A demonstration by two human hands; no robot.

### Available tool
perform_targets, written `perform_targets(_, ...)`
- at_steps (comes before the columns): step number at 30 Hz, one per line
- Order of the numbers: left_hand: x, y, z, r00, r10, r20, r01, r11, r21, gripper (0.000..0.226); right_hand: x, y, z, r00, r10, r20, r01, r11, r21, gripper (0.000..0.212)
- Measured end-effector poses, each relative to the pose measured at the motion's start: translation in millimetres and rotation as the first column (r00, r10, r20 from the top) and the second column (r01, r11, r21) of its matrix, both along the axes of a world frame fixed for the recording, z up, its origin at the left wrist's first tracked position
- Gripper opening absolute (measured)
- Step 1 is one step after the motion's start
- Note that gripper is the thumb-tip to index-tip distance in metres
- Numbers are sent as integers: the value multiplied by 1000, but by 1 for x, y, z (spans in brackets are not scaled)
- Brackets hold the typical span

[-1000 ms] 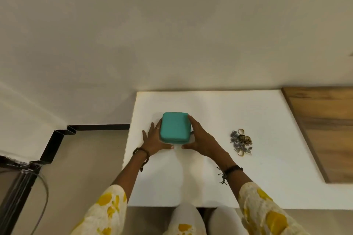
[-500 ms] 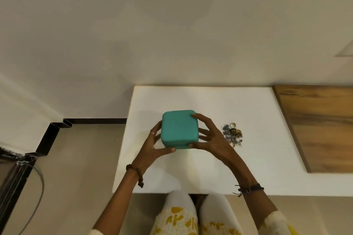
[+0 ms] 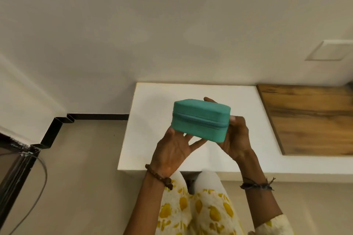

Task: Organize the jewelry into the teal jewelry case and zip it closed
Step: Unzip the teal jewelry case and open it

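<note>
One teal jewelry case (image 3: pixel 200 120), zipped shut, held raised above the white surface (image 3: pixel 152 120). Long axis runs left-right; zipper side faces the camera. Two hands clamp it: left hand (image 3: pixel 172 149) beneath, right hand (image 3: pixel 236 135) at its right end.

Both hands hold the teal jewelry case (image 3: pixel 200 120) in the air above the white worktop (image 3: pixel 152 120), tilted so its side with the closed zipper line (image 3: pixel 200 119) faces the camera. The left hand (image 3: pixel 172 150) supports it from below at the lower left corner, its fingers (image 3: pixel 196 143) spread under the base. The right hand (image 3: pixel 236 137) clasps the right end, thumb on the near side and a fingertip showing behind the top edge. A beaded bracelet (image 3: pixel 159 176) circles the left wrist, a dark thread band (image 3: pixel 257 185) the right. A wooden panel (image 3: pixel 309 118) adjoins the worktop on the right.
</note>
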State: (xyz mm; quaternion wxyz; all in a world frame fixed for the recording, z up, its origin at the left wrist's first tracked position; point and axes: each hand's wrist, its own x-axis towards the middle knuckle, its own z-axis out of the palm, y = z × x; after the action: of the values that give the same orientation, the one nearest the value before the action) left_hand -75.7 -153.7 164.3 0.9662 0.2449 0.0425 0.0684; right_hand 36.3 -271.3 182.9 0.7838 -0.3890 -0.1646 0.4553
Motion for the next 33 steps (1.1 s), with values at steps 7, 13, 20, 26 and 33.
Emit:
perform_targets(7, -8, 12, 9, 998, 60, 26, -62, 993, 102, 105, -9, 4, 11, 971, -189, 145, 220, 946, -237, 44)
perform_targets(13, -3, 6, 2, 954, 298, -19, -283, 923, 262, 118, -17, 13, -5, 924, -313, 218, 372, 864, -339, 18)
perform_targets(20, 8, -3, -12, 849, 517, -109, -435, 801, 412, 125, -32, 18, -6, 945, -290, 153, 325, 884, -337, 47)
perform_targets(26, 10, -16, -11, 815, 556, -162, -542, 831, 124, 102, -58, 31, -3, 832, -422, 360, 537, 777, -328, 56)
perform_targets(33, -4, 30, -6, 912, 331, -242, -272, 930, 247, 59, -54, 13, 7, 890, -411, 195, 455, 805, -381, 62)
